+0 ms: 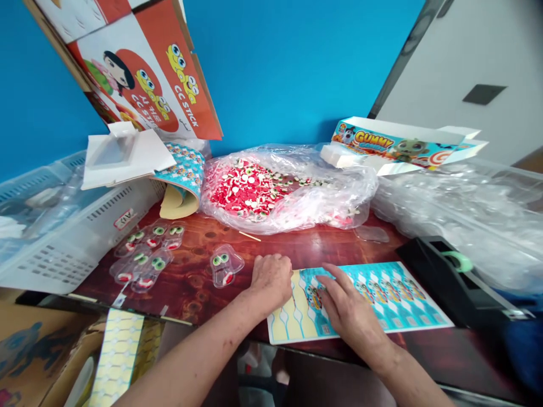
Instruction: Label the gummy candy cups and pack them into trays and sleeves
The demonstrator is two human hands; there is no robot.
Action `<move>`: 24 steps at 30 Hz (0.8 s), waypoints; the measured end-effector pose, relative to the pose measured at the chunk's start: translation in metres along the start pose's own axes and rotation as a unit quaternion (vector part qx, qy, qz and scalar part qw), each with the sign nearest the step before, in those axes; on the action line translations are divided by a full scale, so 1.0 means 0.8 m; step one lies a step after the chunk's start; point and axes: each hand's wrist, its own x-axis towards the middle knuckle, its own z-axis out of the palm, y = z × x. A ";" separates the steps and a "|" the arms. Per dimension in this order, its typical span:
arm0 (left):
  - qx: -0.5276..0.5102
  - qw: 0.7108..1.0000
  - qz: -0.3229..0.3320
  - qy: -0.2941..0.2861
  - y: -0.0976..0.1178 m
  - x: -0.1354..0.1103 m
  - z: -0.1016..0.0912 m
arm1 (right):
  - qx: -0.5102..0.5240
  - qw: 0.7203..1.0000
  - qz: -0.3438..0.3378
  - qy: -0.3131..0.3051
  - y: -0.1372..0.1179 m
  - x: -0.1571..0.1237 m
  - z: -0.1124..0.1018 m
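Observation:
A sheet of blue stickers (390, 282) lies at the front edge of the table, its left end peeled down to yellow backing. My left hand (271, 280) is closed at the sheet's upper left corner; what its curled fingers hold, if anything, is hidden. Over the left half of the sheet, my right hand (348, 299) has its fingers apart, with the fingertips at the stickers beside the bare backing. Just left of my left hand sits a clear plastic blister (227, 265) with green eye candies and a red-and-white mouth piece. Several similar filled blisters (146, 257) cluster farther left.
A plastic bag of red and white candies (241, 189) rests at the back. On the left are a white basket (85, 243) and a rolled sticker sheet (182, 175). A black tape dispenser (441, 282) and a bin of clear blisters (470, 209) stand right, near a gummy display box (399, 147).

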 end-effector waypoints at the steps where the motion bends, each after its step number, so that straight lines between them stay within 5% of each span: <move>1: -0.002 1.000 0.002 0.003 -0.001 -0.001 0.000 | 0.000 1.000 0.009 0.001 0.000 0.006 -0.001; 8: -0.011 1.000 0.002 0.017 -0.004 -0.001 0.005 | -0.094 0.985 -0.104 -0.096 -0.004 0.028 0.007; 16: -0.021 0.999 0.001 0.031 -0.004 0.000 0.014 | -0.067 0.991 -0.095 -0.071 0.002 0.013 0.008; 24: -0.020 0.998 0.014 0.055 -0.005 -0.002 0.017 | -0.010 0.987 -0.084 -0.135 0.003 0.056 0.002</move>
